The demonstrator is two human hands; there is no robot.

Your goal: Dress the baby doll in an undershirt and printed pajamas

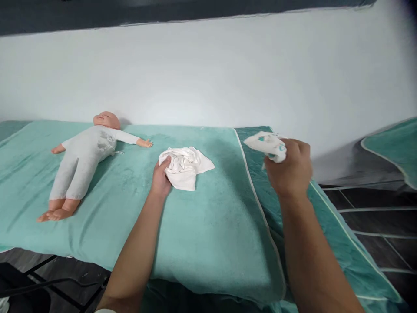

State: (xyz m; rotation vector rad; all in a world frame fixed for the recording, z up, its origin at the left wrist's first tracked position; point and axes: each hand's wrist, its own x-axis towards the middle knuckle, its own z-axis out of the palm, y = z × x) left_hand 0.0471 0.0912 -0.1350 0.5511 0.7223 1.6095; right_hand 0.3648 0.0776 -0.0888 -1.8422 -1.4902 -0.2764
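My left hand point(162, 176) grips the left edge of a crumpled white cloth point(187, 167), thumb on top, over the green bed cover point(208, 226). Off to the right, my right hand point(289, 167) is closed around a bunched white cloth with teal marks point(269, 144), held up above the bed's right part. Much of that second cloth is hidden in the fist. A baby doll point(86, 150) in a white suit lies on its back at the left, arms spread, apart from both hands.
Behind the bed runs a white wall point(195, 78). A darker green cover point(339, 234) shows at the bed's right side. Past it are metal bars point(378, 210) over a dark floor and another green fabric piece point(394, 145). A black frame point(42, 266) stands at the lower left.
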